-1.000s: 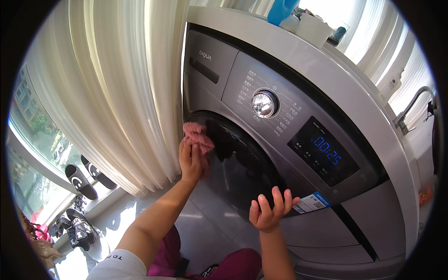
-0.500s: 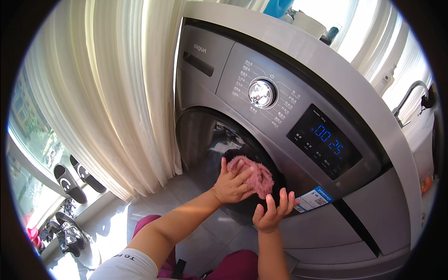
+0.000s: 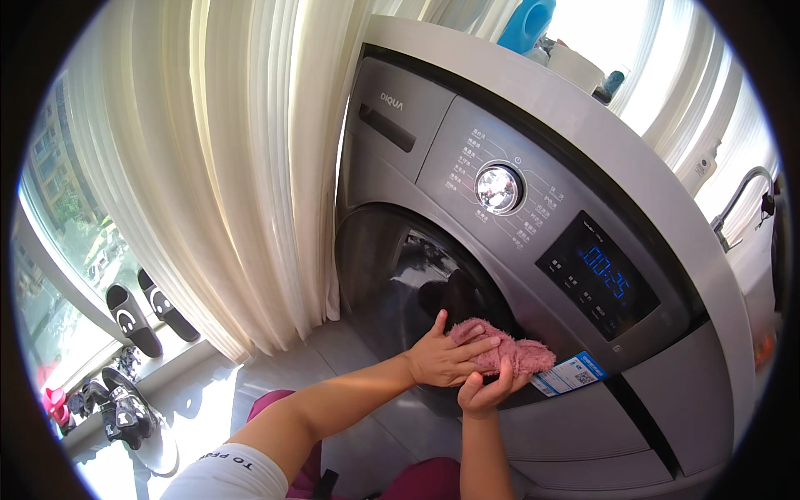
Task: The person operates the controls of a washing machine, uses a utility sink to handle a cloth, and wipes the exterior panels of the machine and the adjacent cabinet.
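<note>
A fluffy pink cloth (image 3: pixel 532 356) is bunched at the lower right rim of the washing machine's round dark door (image 3: pixel 392 275). My left hand (image 3: pixel 446 357) reaches over the cloth's left part, its fingers laid across the pile and its thumb raised. From below, my right hand (image 3: pixel 483 396) meets the same cloth, one finger in front of it and others at its lower edge. Part of the cloth is hidden behind my fingers. The grey washing machine (image 3: pixel 450 150) has a chrome dial (image 3: pixel 498 189) and a lit display (image 3: pixel 598 273) above my hands.
A blue-and-white label (image 3: pixel 575 373) sits just right of the cloth. White curtains (image 3: pixel 242 167) hang at the left, near slippers (image 3: pixel 133 321) and sandals (image 3: pixel 125 412). On the pale countertop (image 3: pixel 533 83) stand a blue bottle (image 3: pixel 527 25) and a white container (image 3: pixel 575 68); a tap (image 3: pixel 742 200) rises farther right.
The cloth and my left hand have moved right and down across the door toward the label. My right hand, apart from the cloth before, now touches it. The view has shifted slightly.
</note>
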### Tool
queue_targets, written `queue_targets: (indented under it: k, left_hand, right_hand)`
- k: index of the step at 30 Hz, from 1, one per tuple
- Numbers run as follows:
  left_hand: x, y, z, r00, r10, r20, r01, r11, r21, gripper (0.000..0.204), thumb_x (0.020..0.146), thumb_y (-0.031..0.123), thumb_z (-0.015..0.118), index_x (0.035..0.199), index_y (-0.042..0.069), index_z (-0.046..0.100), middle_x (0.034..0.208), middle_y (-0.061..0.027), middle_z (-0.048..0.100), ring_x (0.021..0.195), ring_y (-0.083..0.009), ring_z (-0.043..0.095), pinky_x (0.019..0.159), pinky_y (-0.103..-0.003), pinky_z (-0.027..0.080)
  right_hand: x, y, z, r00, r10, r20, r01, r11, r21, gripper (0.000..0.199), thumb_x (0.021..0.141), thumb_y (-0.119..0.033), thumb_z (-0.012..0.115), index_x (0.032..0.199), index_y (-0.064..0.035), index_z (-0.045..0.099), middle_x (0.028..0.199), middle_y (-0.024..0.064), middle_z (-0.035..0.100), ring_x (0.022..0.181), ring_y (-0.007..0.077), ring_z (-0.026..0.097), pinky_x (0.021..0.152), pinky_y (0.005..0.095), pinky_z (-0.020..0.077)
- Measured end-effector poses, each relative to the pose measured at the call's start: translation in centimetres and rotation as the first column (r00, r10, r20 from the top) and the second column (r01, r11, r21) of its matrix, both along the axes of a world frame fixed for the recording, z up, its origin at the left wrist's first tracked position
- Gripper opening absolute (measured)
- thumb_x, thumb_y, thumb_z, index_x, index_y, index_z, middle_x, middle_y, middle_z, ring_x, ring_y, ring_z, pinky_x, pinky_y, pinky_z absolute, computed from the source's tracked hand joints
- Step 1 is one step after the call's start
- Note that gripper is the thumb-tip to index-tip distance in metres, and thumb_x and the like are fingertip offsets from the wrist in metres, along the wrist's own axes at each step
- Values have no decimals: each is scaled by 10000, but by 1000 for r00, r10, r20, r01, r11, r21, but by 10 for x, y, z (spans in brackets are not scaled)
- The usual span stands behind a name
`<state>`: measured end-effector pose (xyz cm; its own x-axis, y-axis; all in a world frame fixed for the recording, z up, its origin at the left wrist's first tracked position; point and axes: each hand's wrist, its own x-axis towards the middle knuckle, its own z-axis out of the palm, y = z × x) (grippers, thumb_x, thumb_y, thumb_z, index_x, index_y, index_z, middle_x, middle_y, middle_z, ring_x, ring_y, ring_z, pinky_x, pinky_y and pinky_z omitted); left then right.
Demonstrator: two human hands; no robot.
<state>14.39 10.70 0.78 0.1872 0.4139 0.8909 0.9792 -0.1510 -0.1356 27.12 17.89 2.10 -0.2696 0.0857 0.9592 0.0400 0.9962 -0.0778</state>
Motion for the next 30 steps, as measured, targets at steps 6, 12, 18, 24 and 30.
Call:
queue_targets:
  k: [6,12,18,24,30]
  left_hand:
    - [-121,-30,75,687,277,672,-448,889,91,545,929,370,444,1377,65,394,1436,-230,332,1359,-418,259,1086,-603,9]
    - [-201,-16,-74,106,30,994,-553,833,34,547,976,421,366,1330,6,398,1299,-235,467,1228,-391,432,1047,-477,285]
    - [-139,-25,23,455,-17,890,-526,801,284,361,980,182,417,1251,-49,473,1222,-255,523,1125,-392,503,963,-417,389]
    - [-204,-16,168,702,200,683,-424,888,176,505,981,241,400,1415,0,311,1373,-359,328,1277,-495,329,1060,-453,307]
    - [-225,-6,182,531,341,775,-680,717,150,282,922,204,441,1023,-53,498,1074,-275,539,998,-449,498,882,-505,388]
  right_hand:
    - [-7,-11,15,971,-216,106,201,970,140,465,945,-434,472,1228,-65,455,1342,242,392,1291,439,312,1102,571,140]
    - [-15,-16,18,947,-291,133,264,946,191,455,956,-384,454,1243,-30,450,1385,245,381,1330,438,282,1118,559,111]
    - [-14,-11,13,940,-324,110,292,927,238,439,964,-368,445,1245,-31,453,1388,245,385,1339,425,287,1127,550,103]
    - [-13,-14,15,930,-342,132,308,925,223,442,958,-359,461,1253,-30,446,1387,241,388,1338,425,291,1128,544,109]
    - [-8,-13,10,947,-287,144,262,950,172,409,935,-383,513,1200,-73,476,1376,215,408,1327,404,311,1138,524,88]
